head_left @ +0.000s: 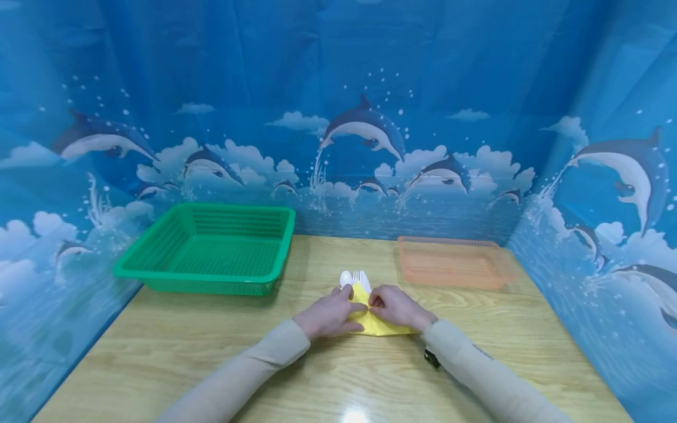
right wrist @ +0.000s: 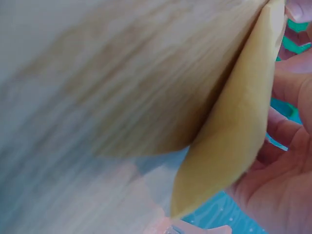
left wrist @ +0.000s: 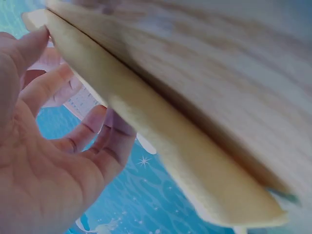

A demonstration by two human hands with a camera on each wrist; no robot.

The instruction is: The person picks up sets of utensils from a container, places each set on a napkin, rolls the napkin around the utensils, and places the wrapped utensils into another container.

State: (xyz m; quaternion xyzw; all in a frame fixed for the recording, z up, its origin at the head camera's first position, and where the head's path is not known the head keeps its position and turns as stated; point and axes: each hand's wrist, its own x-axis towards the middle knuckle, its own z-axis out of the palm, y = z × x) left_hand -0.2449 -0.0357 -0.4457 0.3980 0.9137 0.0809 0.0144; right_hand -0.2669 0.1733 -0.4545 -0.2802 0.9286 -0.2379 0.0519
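A yellow napkin (head_left: 385, 328) lies on the table, partly folded over white plastic cutlery. The heads of a spoon (head_left: 345, 278) and a fork (head_left: 357, 276) stick out past its far end, with a knife blade (head_left: 365, 282) beside them. My left hand (head_left: 332, 311) rests on the napkin's left side with its fingers spread, the index fingertip near the cutlery. Thumb and fingertips of my right hand (head_left: 394, 305) pinch the napkin near its middle, close to the left fingertips. The cutlery handles are hidden under cloth and hands.
A green plastic basket (head_left: 211, 282) stands at the back left of the wooden table (head_left: 328, 376). At the back right is a shallow translucent orange tray (head_left: 455, 279). A blue dolphin-print curtain (head_left: 254, 88) surrounds the table's back and sides.
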